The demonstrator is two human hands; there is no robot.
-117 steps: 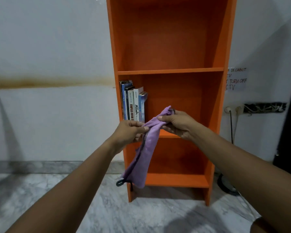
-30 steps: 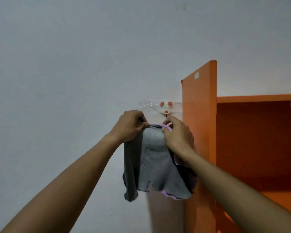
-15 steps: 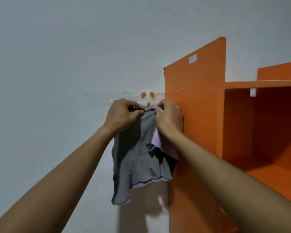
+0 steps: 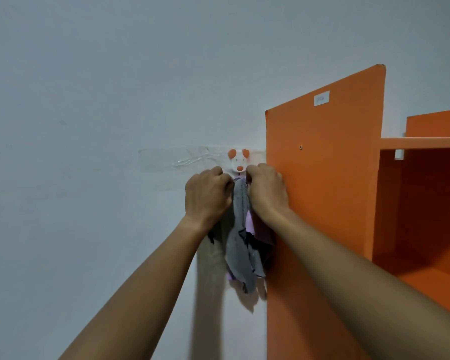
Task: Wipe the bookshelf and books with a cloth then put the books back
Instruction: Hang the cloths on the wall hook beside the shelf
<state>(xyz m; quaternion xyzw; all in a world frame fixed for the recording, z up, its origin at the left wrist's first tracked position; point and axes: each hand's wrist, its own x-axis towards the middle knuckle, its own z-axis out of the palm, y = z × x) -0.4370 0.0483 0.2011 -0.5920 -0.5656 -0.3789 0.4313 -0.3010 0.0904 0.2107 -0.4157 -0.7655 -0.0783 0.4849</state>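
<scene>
Head cam: mouse-shaped hook (image 4: pixel 238 162) on wall (image 4: pixel 89 126), just beside the bookshelf (image 4: pixel 322 178) side panel. Both hands are up at it. The left hand (image 4: pixel 208 196) and right hand (image 4: pixel 266 193) each curl fingers round the top of the grey-purple cloth (image 4: pixel 240 245), which hangs betw. them. Prob. the hang-up step, so wiping looks done. Books not in view. Next: seat cloth's top on hook, let go gently.

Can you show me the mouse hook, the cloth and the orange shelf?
mouse hook (image 4: pixel 238 162), head view, on its white face.
cloth (image 4: pixel 236 249), head view, on the grey hanging part.
orange shelf (image 4: pixel 322 183), head view, on its outer side panel.
</scene>
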